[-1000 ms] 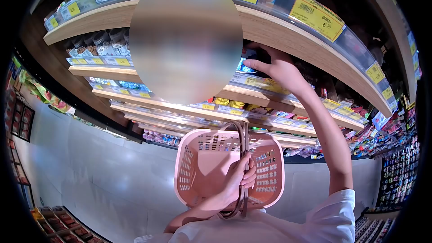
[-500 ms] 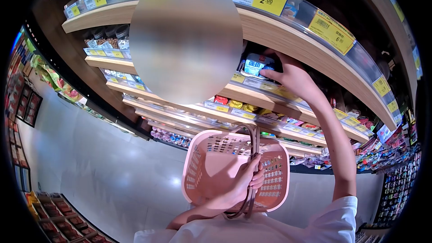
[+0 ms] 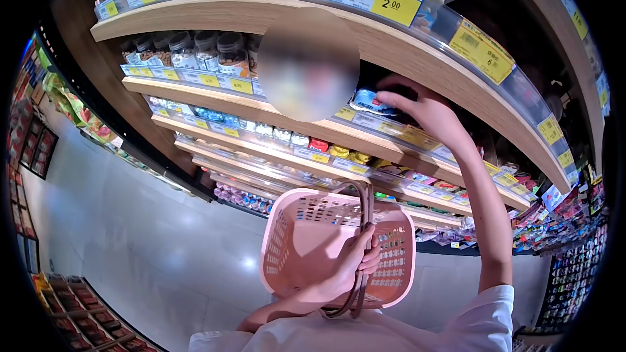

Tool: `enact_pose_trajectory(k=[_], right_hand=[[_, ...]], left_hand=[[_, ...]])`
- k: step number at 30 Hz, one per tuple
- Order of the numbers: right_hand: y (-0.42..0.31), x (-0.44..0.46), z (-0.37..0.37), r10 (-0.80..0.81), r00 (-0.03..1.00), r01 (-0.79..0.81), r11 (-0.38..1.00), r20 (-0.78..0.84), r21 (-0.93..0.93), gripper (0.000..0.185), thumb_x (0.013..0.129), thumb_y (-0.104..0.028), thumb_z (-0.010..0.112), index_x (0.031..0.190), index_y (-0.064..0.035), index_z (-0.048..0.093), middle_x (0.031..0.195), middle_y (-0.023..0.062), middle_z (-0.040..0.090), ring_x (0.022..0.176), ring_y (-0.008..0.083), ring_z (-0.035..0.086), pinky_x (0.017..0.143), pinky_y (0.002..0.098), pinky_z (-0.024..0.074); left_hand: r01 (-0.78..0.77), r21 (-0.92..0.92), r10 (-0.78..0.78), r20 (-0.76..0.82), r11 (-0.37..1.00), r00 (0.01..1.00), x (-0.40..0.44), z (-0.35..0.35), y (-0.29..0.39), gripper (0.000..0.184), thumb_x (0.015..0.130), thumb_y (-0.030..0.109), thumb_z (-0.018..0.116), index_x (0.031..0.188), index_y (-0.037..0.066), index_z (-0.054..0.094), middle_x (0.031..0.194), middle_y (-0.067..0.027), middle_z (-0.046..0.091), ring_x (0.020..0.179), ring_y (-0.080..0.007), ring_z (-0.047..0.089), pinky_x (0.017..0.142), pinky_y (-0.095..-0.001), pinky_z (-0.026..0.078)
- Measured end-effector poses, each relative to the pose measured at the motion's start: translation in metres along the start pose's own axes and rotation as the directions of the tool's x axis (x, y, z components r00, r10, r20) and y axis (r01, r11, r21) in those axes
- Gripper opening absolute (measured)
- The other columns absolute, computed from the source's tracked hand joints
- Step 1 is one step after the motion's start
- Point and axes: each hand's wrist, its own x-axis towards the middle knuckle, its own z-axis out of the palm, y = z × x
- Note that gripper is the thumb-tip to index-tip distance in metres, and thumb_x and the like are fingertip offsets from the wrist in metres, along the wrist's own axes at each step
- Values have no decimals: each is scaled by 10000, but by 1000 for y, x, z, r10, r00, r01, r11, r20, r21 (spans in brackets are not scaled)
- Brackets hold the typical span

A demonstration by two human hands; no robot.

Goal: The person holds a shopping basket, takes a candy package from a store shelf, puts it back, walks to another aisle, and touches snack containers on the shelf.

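Observation:
My left hand (image 3: 354, 262) is closed around the brown handles (image 3: 362, 212) of a pink basket (image 3: 306, 238), which hangs in front of my body with its perforated sides showing. My right hand (image 3: 420, 109) reaches into a shelf at the right. Its thumb and forefinger are apart, with a dark gap between them. The thumb tip overlaps the right end of a small blue pack (image 3: 366, 100) lying at the shelf's front edge. Whether the thumb presses on the pack I cannot tell, and the other fingers are partly hidden in shadow.
A wooden shelf board (image 3: 404, 36) with price tags runs just above my right hand. Lidded jars (image 3: 231, 52) stand on the shelf to the left. Red and yellow packs (image 3: 339, 150) sit on a lower shelf. Grey floor (image 3: 156, 234) spreads left of the basket.
The blue pack, earlier upright with its printed front facing me, now appears lower and flatter. My right thumb has shifted up and left. My left hand keeps its hold on the handles.

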Motion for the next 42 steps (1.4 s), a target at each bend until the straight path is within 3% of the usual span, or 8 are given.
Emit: enact_pose_trajectory(k=[5, 7, 11, 16, 35, 37, 41, 42], right_hand=[[24, 15, 6, -11, 947, 22, 999, -321, 28, 489, 783, -389, 616, 1120, -44, 536, 1029, 119, 588, 946, 198, 549, 834, 290, 410], [31, 24, 5, -11, 984, -40, 958, -177, -283, 498, 783, -372, 618, 1138, -39, 515, 1047, 130, 576, 968, 205, 540, 853, 315, 407], [51, 40, 9, -34, 989, 6, 981, -142, -192, 535, 765, -389, 630, 1151, -41, 501, 1063, 131, 565, 996, 212, 527, 867, 327, 402], [57, 52, 9, -44, 975, -59, 892, -216, -448, 582, 741, -419, 642, 1158, -42, 493, 1069, 123, 560, 996, 208, 522, 867, 318, 402], [26, 23, 3, 15, 983, -14, 1000, -181, 9, 558, 727, -403, 664, 1134, -48, 523, 1045, 112, 572, 955, 201, 534, 847, 310, 409], [19, 21, -2, 74, 997, -75, 997, 10, 37, 521, 745, -384, 648, 1122, -42, 531, 1041, 125, 573, 944, 218, 541, 839, 317, 412], [25, 24, 10, 3, 997, -9, 997, -78, -79, 503, 758, -365, 637, 1119, -34, 526, 1048, 137, 566, 932, 226, 545, 828, 323, 418], [25, 25, 16, -90, 983, 44, 960, -158, -278, 523, 753, -367, 640, 1131, -30, 514, 1057, 142, 562, 931, 228, 545, 827, 321, 419]], left_hand=[[14, 8, -13, -18, 1000, 1000, 0, 0, 0, 301, 895, 349, 454, 749, 86, 442, 462, 44, 297, 338, -47, 263, 332, -193, 205], [6, 35, -6, -22, 999, 1000, 1, -2, 0, 299, 895, 352, 452, 757, 86, 437, 466, 44, 295, 342, -44, 264, 338, -194, 211], [4, 79, -1, -32, 997, 999, -2, 1, 3, 299, 897, 356, 446, 762, 89, 432, 470, 47, 292, 348, -39, 265, 345, -191, 218], [35, 213, -5, -143, 977, 990, -4, 7, 5, 314, 887, 384, 452, 760, 98, 426, 479, 57, 285, 359, -33, 258, 355, -185, 226], [27, 111, -24, -36, 993, 999, -2, 3, 4, 302, 918, 344, 389, 751, 93, 406, 482, 62, 261, 362, -22, 242, 342, -169, 194], [25, 114, -18, -57, 993, 998, -2, 5, 4, 305, 919, 344, 389, 748, 93, 410, 480, 61, 260, 362, -21, 242, 343, -169, 195], [10, 115, -4, -53, 993, 999, -2, 4, 3, 307, 918, 343, 390, 748, 89, 417, 479, 62, 261, 361, -20, 240, 342, -170, 196], [9, 100, -6, -33, 995, 999, -1, 1, 2, 305, 915, 342, 401, 748, 87, 418, 480, 55, 273, 365, -27, 249, 348, -177, 207]])
